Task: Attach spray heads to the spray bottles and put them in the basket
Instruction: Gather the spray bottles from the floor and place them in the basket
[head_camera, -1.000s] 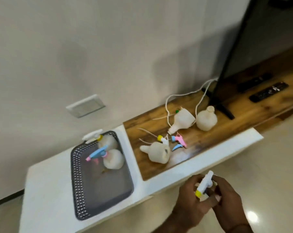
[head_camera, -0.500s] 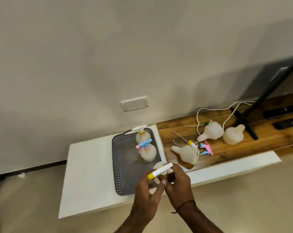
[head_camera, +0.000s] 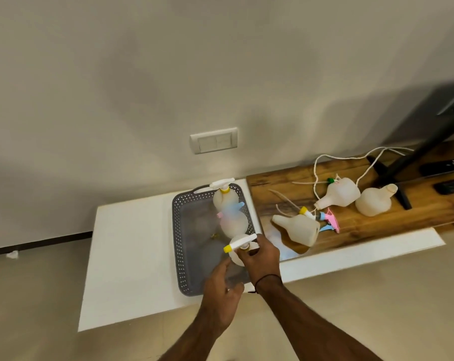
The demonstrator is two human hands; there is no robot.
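Six spray bottles can be counted: one in the right hand (head_camera: 262, 256), two lying in the grey basket (head_camera: 180, 238) just beyond the hands, and three headless ones on the wooden surface (head_camera: 377, 225) further to the right. The held bottle (head_camera: 237, 254) carries a white spray head (head_camera: 240, 242) with a yellow nozzle pointing left; the right hand grips its neck from the right side, fingers curled round it, so most of the bottle's body is hidden behind that hand. The left hand (head_camera: 222, 282) sits just below and left of it, fingers loosely extended with the fingertips touching the bottle's lower edge and the thumb out to the right. In the basket, the far bottle (head_camera: 224, 198) has a white head with a yellow collar poking over the rim, and the nearer bottle (head_camera: 232, 221) has a blue head, blurred. Among the three bare bottles lie loose spray heads (head_camera: 325, 218) in yellow, blue, pink and green, tangled with their dip tubes and a white cord, so their exact number is hard to make out. Both forearms reach in from the bottom edge, cut off there.
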